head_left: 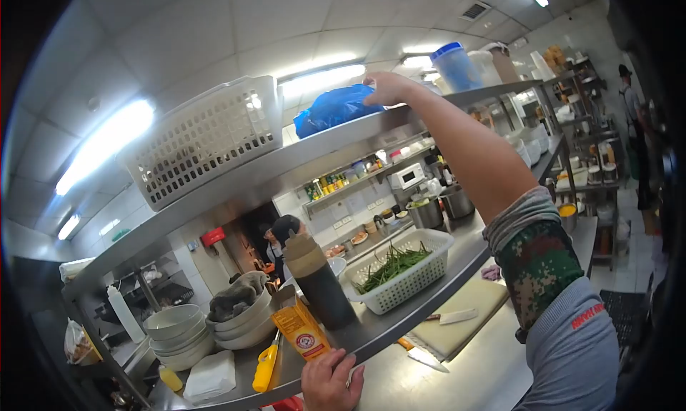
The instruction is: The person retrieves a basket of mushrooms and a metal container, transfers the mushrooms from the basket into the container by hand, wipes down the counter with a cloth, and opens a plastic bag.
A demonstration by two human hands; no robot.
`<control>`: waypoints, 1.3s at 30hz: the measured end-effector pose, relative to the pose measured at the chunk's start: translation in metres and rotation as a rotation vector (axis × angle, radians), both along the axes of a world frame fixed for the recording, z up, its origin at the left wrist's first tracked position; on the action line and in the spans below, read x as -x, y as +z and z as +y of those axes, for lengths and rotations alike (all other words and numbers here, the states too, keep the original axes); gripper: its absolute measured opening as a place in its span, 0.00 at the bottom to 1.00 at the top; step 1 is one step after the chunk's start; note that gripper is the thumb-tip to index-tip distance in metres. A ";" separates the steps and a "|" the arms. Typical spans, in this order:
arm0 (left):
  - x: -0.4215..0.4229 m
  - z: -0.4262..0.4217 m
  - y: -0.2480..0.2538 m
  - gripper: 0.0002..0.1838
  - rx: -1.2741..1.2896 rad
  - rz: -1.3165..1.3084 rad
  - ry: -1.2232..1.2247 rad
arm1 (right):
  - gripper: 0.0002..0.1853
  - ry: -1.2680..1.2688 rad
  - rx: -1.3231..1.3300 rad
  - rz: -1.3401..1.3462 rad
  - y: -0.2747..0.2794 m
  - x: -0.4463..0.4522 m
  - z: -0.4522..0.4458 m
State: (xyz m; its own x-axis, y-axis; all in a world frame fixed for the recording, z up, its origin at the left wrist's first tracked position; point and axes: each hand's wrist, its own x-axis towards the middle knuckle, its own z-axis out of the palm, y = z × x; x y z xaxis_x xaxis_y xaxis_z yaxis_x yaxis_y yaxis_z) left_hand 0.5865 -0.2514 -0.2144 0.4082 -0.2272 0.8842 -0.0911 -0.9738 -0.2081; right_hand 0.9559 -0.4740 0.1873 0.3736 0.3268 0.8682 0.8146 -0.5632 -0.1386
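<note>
Raised to the top shelf, my right hand [389,89] pinches the end of a bulky blue plastic bag [334,111]; its fingertips are partly hidden. My left hand [332,382] lies on the front edge of the lower shelf [389,332], fingers over the metal and nothing visible in them. Just above that hand stands an orange baking soda box [300,325] with an open top. Beside the box are a yellow lighter [266,364] and a dark-filled squeeze bottle [319,286]. A white basket of green beans [400,271] sits further right.
A white perforated basket [204,143] and a blue-lidded tub [456,66] flank the bag. Stacked bowls [175,332] are at left. Below, knives [423,355] lie by a cutting board [461,318]. People [282,239] stand beyond the shelves; another person [630,104] is far right.
</note>
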 end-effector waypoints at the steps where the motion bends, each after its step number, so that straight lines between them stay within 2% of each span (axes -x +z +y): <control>1: -0.002 0.002 -0.002 0.16 0.020 -0.014 -0.008 | 0.42 0.011 0.095 0.000 0.009 -0.005 0.003; 2: -0.001 0.004 -0.005 0.15 0.040 -0.027 -0.014 | 0.50 0.035 0.159 0.087 0.018 -0.011 0.008; 5: -0.003 0.004 -0.004 0.12 0.076 -0.081 -0.019 | 0.55 0.042 0.239 0.163 0.027 -0.008 0.017; 6: -0.004 0.003 -0.002 0.11 0.082 -0.104 -0.021 | 0.59 -0.042 0.295 0.096 0.026 -0.010 0.019; 10: -0.004 -0.003 0.003 0.10 0.078 -0.121 -0.029 | 0.55 -0.016 0.356 0.032 0.036 -0.020 0.022; 14: -0.009 -0.008 0.014 0.07 0.050 -0.174 -0.029 | 0.53 -0.004 0.230 0.037 0.033 -0.028 0.017; 17: -0.010 -0.011 0.018 0.06 0.063 -0.208 -0.021 | 0.57 0.031 0.031 0.231 0.055 -0.047 0.020; 18: -0.010 -0.012 0.017 0.05 0.068 -0.225 -0.021 | 0.62 0.085 0.021 0.186 0.060 -0.058 0.022; 21: -0.012 -0.008 0.016 0.06 0.069 -0.245 -0.028 | 0.67 0.014 0.066 0.296 0.059 -0.040 0.030; 25: -0.012 0.003 0.002 0.07 0.082 -0.231 -0.030 | 0.71 -0.008 0.211 0.308 0.056 -0.028 0.030; 26: -0.020 0.007 -0.004 0.07 0.095 -0.247 -0.027 | 0.60 0.021 0.186 0.249 0.053 -0.039 0.030; 29: -0.025 0.007 0.000 0.07 0.085 -0.282 0.005 | 0.43 -0.117 0.105 -0.063 0.063 -0.027 0.031; 30: -0.024 0.005 0.001 0.07 0.082 -0.288 0.026 | 0.31 0.092 -0.133 -0.189 0.068 -0.017 0.033; 32: -0.024 0.005 0.002 0.08 0.082 -0.300 0.028 | 0.25 0.601 -0.317 -0.449 0.069 0.044 0.045; 34: -0.021 0.001 0.005 0.08 0.096 -0.282 0.022 | 0.23 0.650 -0.242 -0.792 0.053 0.133 0.062; 36: -0.019 0.004 -0.003 0.08 0.125 -0.236 0.013 | 0.24 0.902 0.001 -0.632 0.052 0.188 0.097; 37: -0.018 0.008 -0.004 0.09 0.130 -0.214 0.003 | 0.31 0.656 0.036 -0.424 0.038 0.218 0.102; 38: -0.019 0.007 0.000 0.09 0.125 -0.250 -0.005 | 0.41 0.445 -0.047 -0.572 0.037 0.228 0.119; 39: -0.019 0.007 0.002 0.09 0.121 -0.249 -0.031 | 0.45 0.313 -0.177 -0.646 0.026 0.236 0.120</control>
State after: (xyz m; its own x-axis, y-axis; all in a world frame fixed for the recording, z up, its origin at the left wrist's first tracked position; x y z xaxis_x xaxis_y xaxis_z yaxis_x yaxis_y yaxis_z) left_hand 0.6055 -0.2440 -0.2122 0.1698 -0.1226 0.9778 -0.0824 -0.9905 -0.1099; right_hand 0.7197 -0.3537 0.2137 -0.3175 0.1685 0.9332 0.8836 -0.3046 0.3556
